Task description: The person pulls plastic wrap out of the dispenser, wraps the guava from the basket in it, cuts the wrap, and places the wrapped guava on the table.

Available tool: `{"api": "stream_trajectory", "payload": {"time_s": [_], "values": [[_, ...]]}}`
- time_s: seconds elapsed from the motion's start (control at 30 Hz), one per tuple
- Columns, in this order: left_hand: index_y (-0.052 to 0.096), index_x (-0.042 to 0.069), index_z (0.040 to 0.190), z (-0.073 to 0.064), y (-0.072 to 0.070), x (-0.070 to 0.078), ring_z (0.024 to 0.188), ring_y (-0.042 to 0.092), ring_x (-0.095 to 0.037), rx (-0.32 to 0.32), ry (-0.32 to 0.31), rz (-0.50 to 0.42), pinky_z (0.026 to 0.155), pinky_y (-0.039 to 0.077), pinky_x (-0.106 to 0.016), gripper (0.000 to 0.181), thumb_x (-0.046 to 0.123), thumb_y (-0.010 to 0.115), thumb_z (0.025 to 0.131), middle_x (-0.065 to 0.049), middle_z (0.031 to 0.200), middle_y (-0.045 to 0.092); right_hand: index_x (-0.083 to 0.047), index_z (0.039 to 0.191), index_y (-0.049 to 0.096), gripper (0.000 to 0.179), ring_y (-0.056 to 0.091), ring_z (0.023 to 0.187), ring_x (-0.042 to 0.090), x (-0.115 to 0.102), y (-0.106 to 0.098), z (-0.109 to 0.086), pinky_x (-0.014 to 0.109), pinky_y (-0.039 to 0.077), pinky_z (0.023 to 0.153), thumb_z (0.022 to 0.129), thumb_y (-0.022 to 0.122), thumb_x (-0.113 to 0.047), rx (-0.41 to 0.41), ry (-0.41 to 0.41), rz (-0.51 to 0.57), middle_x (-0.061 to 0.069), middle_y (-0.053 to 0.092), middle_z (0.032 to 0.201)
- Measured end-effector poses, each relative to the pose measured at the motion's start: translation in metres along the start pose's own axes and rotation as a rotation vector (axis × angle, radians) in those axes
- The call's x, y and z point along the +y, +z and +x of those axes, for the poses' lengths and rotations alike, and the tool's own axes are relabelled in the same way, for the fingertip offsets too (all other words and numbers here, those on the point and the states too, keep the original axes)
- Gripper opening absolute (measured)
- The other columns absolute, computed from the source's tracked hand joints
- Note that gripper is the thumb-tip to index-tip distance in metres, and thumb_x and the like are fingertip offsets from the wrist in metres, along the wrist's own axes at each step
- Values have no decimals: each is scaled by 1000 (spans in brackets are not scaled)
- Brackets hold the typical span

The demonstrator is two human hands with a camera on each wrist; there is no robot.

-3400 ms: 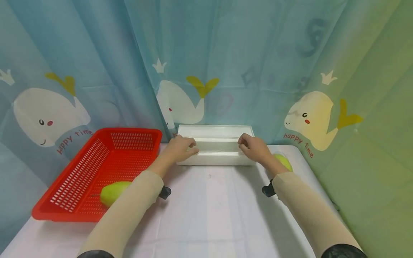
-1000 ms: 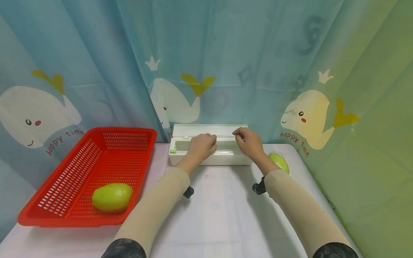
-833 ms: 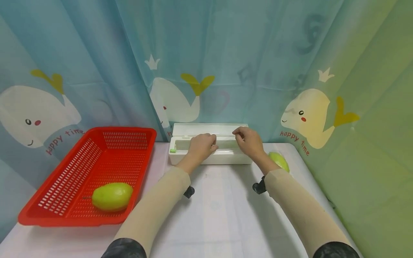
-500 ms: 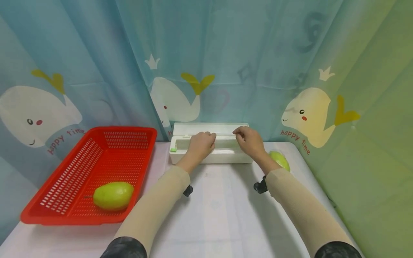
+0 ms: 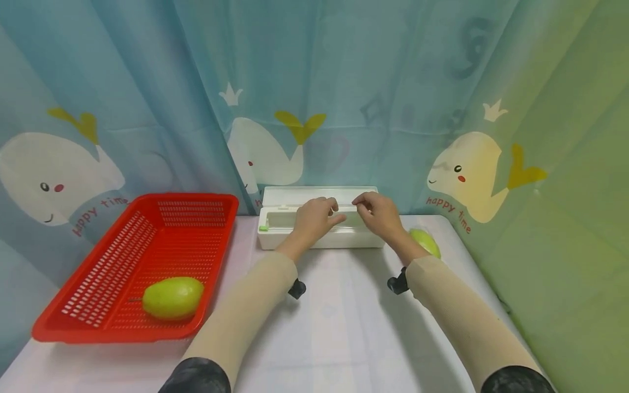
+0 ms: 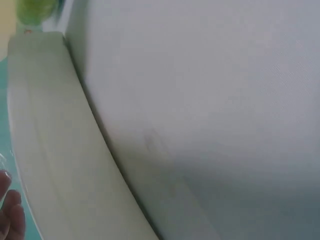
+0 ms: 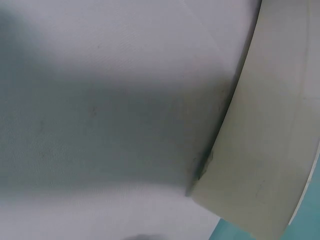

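A long white box (image 5: 344, 238) with a raised lid (image 5: 295, 195) stands at the back, with a small green slider (image 5: 263, 228) at its left end. It looks like a cling film dispenser. My left hand (image 5: 313, 218) hovers over the opening, thumb and fingers spread apart. In the left wrist view, its fingertips (image 6: 12, 210) show beyond the box's front wall, near a clear, shiny film (image 6: 3, 161). My right hand (image 5: 380, 215) is at the box's right part, fingers bent, thumb close to the index finger; I cannot tell whether it pinches film.
A red perforated basket (image 5: 216, 284) stands at the left, with a green fruit (image 5: 173, 298) in it. Another green fruit (image 5: 425, 243) lies right of the box, partly behind my right forearm. Patterned curtains (image 5: 383, 82) hang close behind the table (image 5: 324, 327).
Earlier my left hand was at the box's left end, then moved right to its middle. In the last half second its thumb and fingers have spread. My right hand stays nearly in place.
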State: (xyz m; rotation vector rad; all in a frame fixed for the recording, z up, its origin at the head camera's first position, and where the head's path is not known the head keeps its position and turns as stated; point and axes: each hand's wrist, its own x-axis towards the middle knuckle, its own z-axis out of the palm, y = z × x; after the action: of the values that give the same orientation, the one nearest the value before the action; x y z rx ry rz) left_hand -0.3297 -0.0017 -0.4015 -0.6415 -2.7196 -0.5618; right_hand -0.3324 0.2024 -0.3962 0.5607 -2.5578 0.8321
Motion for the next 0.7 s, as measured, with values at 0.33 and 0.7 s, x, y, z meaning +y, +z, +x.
{"api": "stream_trajectory", "payload": {"time_s": [0.33, 0.7], "values": [[69, 16, 88, 1, -4, 7, 64, 57, -14, 74, 86, 17, 53, 47, -29, 15, 30, 69, 94, 3, 74, 61, -5, 107, 72, 20, 62, 85, 23, 1, -1, -1, 40, 52, 79, 93, 59, -11, -36, -73, 56, 8, 68, 92], [63, 12, 95, -4, -5, -3, 66, 52, -17, 156, 310, 272, 50, 49, -29, 10, 22, 65, 98, 0, 83, 63, -12, 93, 76, 7, 55, 77, 20, -11, -6, 0, 35, 44, 66, 89, 75, -18, -67, -185, -53, 2, 62, 81]]}}
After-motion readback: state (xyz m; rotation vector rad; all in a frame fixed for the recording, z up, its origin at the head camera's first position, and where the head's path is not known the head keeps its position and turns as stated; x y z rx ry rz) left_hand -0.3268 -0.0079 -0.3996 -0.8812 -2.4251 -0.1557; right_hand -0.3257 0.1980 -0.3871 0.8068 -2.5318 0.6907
